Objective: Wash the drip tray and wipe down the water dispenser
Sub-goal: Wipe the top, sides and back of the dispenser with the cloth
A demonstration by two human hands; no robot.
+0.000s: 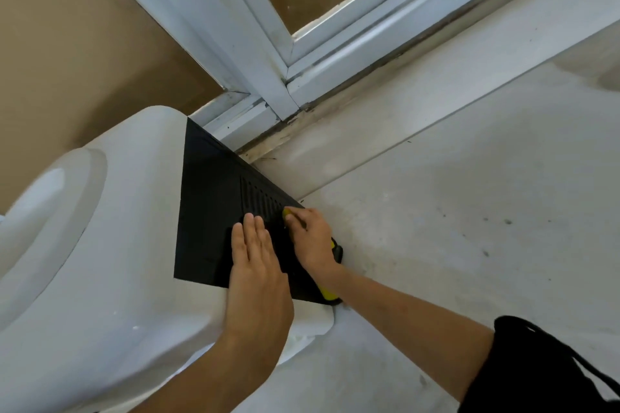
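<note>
Head view: white water dispenser filled lower left of frame. Left hand lay flat, fingers straight, on its black side panel. Right hand gripped a yellow sponge against the panel's vents. Wiping appeared underway; drip tray not in view.

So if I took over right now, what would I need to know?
Left hand: flat, fingers straight, pressing on the black side panel of the white water dispenser.
Right hand: gripping a yellow sponge against the panel's vent slots.
Drip tray: not in view, so I can't tell if it's washed.
Done: can't be judged from here.
Left: probably finish this panel, then the white top and other sides.
</note>
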